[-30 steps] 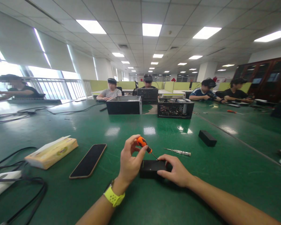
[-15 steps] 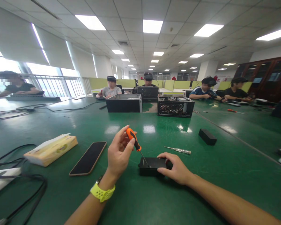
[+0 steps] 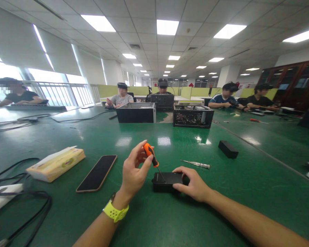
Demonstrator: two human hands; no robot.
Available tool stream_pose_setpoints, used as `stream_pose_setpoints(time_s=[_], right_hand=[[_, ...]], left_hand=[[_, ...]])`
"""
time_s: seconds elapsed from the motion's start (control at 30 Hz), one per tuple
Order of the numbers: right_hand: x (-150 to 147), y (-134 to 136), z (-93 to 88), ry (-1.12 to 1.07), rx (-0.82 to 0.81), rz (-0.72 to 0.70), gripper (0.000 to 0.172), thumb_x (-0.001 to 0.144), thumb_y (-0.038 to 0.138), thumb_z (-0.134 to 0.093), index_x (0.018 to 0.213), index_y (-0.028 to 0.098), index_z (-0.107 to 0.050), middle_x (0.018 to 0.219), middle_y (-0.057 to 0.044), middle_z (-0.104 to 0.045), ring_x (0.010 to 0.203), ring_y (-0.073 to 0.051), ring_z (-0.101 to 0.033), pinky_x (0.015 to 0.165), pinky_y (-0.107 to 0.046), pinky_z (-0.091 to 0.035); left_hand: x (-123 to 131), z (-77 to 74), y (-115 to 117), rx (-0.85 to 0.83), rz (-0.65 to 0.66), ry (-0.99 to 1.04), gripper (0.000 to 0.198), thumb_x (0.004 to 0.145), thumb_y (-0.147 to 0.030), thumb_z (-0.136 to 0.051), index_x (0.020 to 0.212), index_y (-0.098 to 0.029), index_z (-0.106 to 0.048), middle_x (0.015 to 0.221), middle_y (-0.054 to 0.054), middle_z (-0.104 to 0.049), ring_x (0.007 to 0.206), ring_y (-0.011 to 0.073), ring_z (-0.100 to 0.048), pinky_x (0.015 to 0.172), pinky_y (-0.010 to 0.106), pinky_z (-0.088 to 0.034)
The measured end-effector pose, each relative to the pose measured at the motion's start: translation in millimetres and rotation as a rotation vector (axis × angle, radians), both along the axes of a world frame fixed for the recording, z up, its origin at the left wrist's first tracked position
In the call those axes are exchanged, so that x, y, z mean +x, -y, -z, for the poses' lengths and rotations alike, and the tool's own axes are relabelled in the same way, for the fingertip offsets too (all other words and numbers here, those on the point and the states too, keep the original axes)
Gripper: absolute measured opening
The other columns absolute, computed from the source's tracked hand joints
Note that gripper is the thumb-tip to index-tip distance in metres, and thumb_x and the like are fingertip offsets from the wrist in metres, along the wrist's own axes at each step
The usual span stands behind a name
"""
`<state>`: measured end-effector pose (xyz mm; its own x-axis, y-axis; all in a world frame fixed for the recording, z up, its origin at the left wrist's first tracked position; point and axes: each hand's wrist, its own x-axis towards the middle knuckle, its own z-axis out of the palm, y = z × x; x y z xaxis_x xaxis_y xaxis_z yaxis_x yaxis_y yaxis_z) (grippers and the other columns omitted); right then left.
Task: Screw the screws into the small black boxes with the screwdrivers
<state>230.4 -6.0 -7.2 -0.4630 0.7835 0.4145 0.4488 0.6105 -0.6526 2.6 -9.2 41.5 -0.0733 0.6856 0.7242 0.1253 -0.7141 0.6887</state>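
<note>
My left hand point(image 3: 136, 168) is closed around the orange and black handle of a screwdriver point(image 3: 151, 154). The tool leans, its thin shaft running down to the top face of a small black box point(image 3: 166, 187). Whether the tip sits in a screw is too small to tell. My right hand point(image 3: 194, 183) grips the right end of that box, thumb on the near side and fingers over the far side. The box lies flat on the green table point(image 3: 154, 219). Just beyond my right hand lies a slim screwdriver with a clear handle point(image 3: 201, 165).
To the left are a phone point(image 3: 98, 173), a yellow tissue pack point(image 3: 56, 164) and black cables point(image 3: 45, 206). Another black block point(image 3: 228, 149) lies at right. Farther back stand open computer cases point(image 3: 136, 113) point(image 3: 193, 116). Several people sit around the table.
My left hand and the screwdriver handle have shifted slightly right, so the screwdriver leans a bit more upright. My right hand and the box have stayed in place.
</note>
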Motion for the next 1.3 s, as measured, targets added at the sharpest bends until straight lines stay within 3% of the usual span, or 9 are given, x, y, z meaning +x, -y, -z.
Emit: stream_pose_setpoints(time_s=[0.23,0.43,0.7,0.93,1.0,1.17,1.3], right_hand=[[-0.2,0.2,-0.6,0.006,-0.003,-0.001,0.033,0.077,0.037,-0.068,0.104,0.018,-0.063,0.092,-0.004,-0.067,0.079,-0.019,-0.060,0.073,-0.029,-0.045],[0.3,1.0,-0.7,0.006,-0.015,0.015,0.034,0.076,0.036,-0.069,0.104,0.018,-0.063,0.093,-0.005,-0.067,0.081,-0.019,-0.060,0.074,-0.030,-0.045],[0.2,0.6,-1.0,-0.001,-0.018,-0.003,0.034,0.076,0.037,-0.069,0.104,0.018,-0.063,0.091,-0.004,-0.067,0.079,-0.019,-0.060,0.072,-0.029,-0.045],[0.5,1.1,-0.7,-0.004,-0.019,-0.010,0.033,0.076,0.036,-0.069,0.104,0.018,-0.063,0.091,-0.004,-0.066,0.079,-0.018,-0.059,0.072,-0.029,-0.044],[0.4,1.6,-1.0,-0.003,-0.020,-0.005,0.033,0.076,0.035,-0.069,0.104,0.018,-0.063,0.091,-0.004,-0.066,0.079,-0.018,-0.059,0.072,-0.029,-0.044],[0.3,1.9,-1.4,-0.002,-0.021,-0.003,0.034,0.076,0.035,-0.070,0.104,0.018,-0.063,0.092,-0.004,-0.065,0.080,-0.018,-0.059,0.072,-0.029,-0.044],[0.6,1.7,-1.1,-0.002,-0.027,-0.007,0.034,0.076,0.036,-0.069,0.105,0.018,-0.063,0.092,-0.004,-0.065,0.080,-0.018,-0.058,0.072,-0.029,-0.044]], left_hand=[[-0.6,-1.2,0.0,0.067,-0.065,-0.042,0.046,0.081,-0.017,-0.066,0.126,-0.019,-0.056,0.100,0.005,-0.066,0.083,0.0155,-0.066,0.069,0.025,-0.059],[-2.2,0.1,0.0,0.052,-0.019,-0.080,0.047,0.087,-0.018,-0.057,0.133,-0.020,-0.047,0.112,0.009,-0.065,0.085,0.0164,-0.067,0.069,0.027,-0.059],[-0.7,-4.0,2.8,0.100,-0.040,-0.056,0.042,0.080,-0.017,-0.069,0.116,-0.019,-0.048,0.104,0.008,-0.068,0.081,0.0156,-0.067,0.069,0.026,-0.057],[2.1,-0.7,7.0,0.035,0.085,0.000,0.031,0.092,-0.021,-0.051,0.121,-0.022,-0.039,0.122,0.013,-0.059,0.087,0.0173,-0.068,0.074,0.034,-0.059],[0.5,-0.3,5.8,0.049,0.043,-0.047,0.032,0.092,-0.021,-0.051,0.123,-0.021,-0.042,0.120,0.012,-0.059,0.089,0.0171,-0.066,0.077,0.033,-0.057],[-3.9,-3.6,1.1,0.150,-0.203,-0.164,0.040,0.081,-0.022,-0.067,0.119,-0.022,-0.055,0.101,0.004,-0.056,0.082,0.0135,-0.059,0.068,0.023,-0.053],[-2.7,-4.1,1.2,0.138,-0.251,-0.181,0.045,0.085,-0.021,-0.063,0.128,-0.023,-0.052,0.104,0.005,-0.059,0.088,0.0152,-0.060,0.066,0.022,-0.052]])
